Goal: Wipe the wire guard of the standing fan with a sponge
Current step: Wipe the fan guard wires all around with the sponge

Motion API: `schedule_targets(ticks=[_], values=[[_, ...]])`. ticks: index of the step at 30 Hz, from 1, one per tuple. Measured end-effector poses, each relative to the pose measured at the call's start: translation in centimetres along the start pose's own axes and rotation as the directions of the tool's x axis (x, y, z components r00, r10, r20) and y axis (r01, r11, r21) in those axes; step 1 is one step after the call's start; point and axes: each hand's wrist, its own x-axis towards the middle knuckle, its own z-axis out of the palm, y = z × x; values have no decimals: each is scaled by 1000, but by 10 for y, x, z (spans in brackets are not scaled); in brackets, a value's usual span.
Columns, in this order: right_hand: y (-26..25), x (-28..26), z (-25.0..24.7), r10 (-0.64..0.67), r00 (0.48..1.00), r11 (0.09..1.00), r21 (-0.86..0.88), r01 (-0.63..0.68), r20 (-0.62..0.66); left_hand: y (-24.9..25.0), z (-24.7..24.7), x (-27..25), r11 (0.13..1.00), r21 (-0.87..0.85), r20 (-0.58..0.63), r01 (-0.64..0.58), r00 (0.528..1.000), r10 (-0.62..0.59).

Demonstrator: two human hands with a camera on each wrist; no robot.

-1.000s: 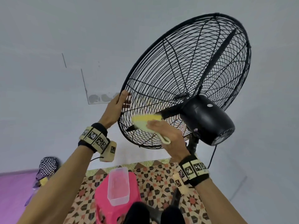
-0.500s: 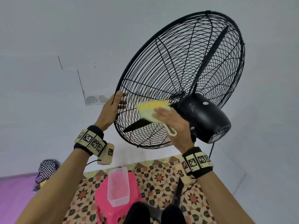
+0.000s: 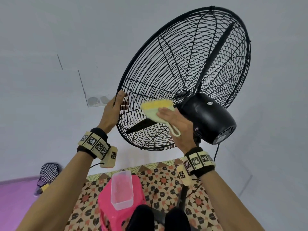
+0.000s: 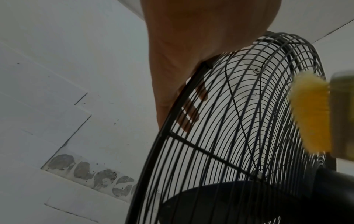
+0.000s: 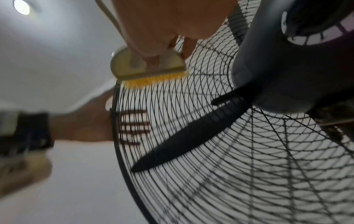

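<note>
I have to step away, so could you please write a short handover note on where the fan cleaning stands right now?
Left hand: grips the wire guard at its left rim, fingers hooked through to the far side, steadying it.
Right hand: holds the pale green scrubber, its yellow face pressed on the guard's rear wires, beside the black motor housing.
Done: cannot tell which wires are already wiped.
Left: upper and right guard sections seem untouched; the clear tub sits on the pink stool below.

Even, soft light; wrist views dim, blurred, edge-warped.
</note>
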Motion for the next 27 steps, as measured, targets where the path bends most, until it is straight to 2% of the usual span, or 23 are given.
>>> schedule_targets(ticks=[3, 4, 5, 7, 9, 11, 14, 16, 17, 19, 21, 23, 27], values=[[1, -29, 8, 32, 979, 999, -34, -26, 202, 0, -1, 0, 1000, -7, 13, -20, 1000, 20], [-1, -35, 7, 60, 973, 998, -6, -60, 223, 0, 0, -1, 999, -1, 11, -45, 999, 45], [-5, -38, 6, 101, 977, 994, 28, -108, 189, 0, 0, -2, 997, 7, -2, -74, 997, 74], [-24, -27, 1, 266, 964, 956, 127, -264, 7, -1, 4, -3, 992, -9, -38, -128, 991, 128], [-41, -10, -6, 446, 881, 871, 308, -384, -162, -1, 9, -1, 986, -63, -61, -151, 987, 147], [-49, 4, -10, 561, 793, 777, 483, -405, -237, -3, 12, 1, 983, -110, -68, -148, 988, 141], [-56, 15, -5, 722, 654, 598, 680, -424, -226, -7, 11, 2, 980, -129, -60, -151, 988, 144], [-60, 19, 2, 816, 537, 488, 754, -441, -214, -7, 8, 0, 981, -126, -44, -149, 988, 145], [-62, 21, 6, 845, 495, 440, 788, -431, -201, -8, 7, 0, 981, -125, -38, -146, 989, 142], [-65, 24, 16, 869, 463, 373, 847, -380, -175, -10, 5, -2, 982, -127, -29, -138, 990, 136], [-66, 24, 24, 875, 452, 365, 847, -386, -171, -11, 6, -2, 981, -134, -27, -136, 991, 134], [-65, 16, 34, 890, 433, 352, 822, -448, -145, -11, 7, -2, 980, -135, -38, -146, 989, 142], [-64, -13, 41, 934, 358, 235, 762, -603, -5, -11, 9, -2, 978, -142, -63, -151, 988, 143]])
